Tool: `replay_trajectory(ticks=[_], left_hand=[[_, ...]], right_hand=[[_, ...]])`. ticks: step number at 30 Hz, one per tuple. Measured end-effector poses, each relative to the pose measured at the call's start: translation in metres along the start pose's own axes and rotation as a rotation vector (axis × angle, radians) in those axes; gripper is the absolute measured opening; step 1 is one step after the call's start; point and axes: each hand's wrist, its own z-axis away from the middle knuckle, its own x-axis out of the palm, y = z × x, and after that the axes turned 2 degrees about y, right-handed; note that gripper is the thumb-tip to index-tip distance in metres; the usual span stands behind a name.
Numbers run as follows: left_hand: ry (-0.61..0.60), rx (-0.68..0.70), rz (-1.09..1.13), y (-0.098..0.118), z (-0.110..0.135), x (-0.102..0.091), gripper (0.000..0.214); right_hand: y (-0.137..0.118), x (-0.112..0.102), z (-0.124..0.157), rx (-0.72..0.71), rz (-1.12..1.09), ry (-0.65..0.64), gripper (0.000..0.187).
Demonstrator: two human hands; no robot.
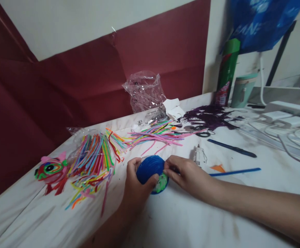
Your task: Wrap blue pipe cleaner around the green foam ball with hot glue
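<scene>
Flanking a blue ball (150, 168), hands (137, 186) (187, 174) curled.

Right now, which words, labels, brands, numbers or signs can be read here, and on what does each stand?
"ANE": on the blue bag, upper right; any letter before it is unclear.
Dark characters on the clear plastic bag: too small to read surely.
Print on the tall green container: too blurred to read.

Surface (191, 220): smooth, marble-patterned. At its back edge, clear plastic bag (146, 90), glossy, crinkled; maroon sheeting (162, 51) behind, matt, creased. Toward its left edge, pipe cleaners (95, 155), matt. Blue ball (150, 167): finely ridged. Hanging blue bag (265, 29): shiny plastic.
</scene>
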Motion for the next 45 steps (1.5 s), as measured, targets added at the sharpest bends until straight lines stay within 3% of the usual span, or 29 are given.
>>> replay_trajectory(ticks=[5,13,21,28,33,39,45], left_hand=[[-0.053,-0.012,0.116,0.0,-0.001,-0.001,0.054],[-0.088,-0.01,0.025,0.002,-0.002,-0.003,0.062],[-0.074,0.019,0.0,0.0,-0.004,-0.005,0.064],[-0.019,-0.036,0.136,-0.007,-0.014,-0.004,0.062],[-0.024,-0.047,0.184,-0.013,-0.017,-0.005,0.065],[-0.02,-0.099,0.204,-0.005,-0.015,-0.003,0.07],[-0.023,-0.048,0.195,-0.006,-0.015,0.001,0.067]], right_hand=[[0.0,0.0,-0.002,0.006,0.004,-0.003,0.015],[-0.001,0.002,0.003,-0.012,0.005,0.001,0.014],[-0.002,0.005,0.005,-0.019,-0.019,0.007,0.012],[0.003,-0.002,0.002,-0.001,-0.082,0.017,0.008],[0.008,-0.004,-0.001,-0.044,-0.062,0.043,0.01],[0.005,-0.003,0.0,-0.107,-0.052,0.064,0.013],[0.009,0.0,0.0,-0.176,-0.018,0.079,0.016]])
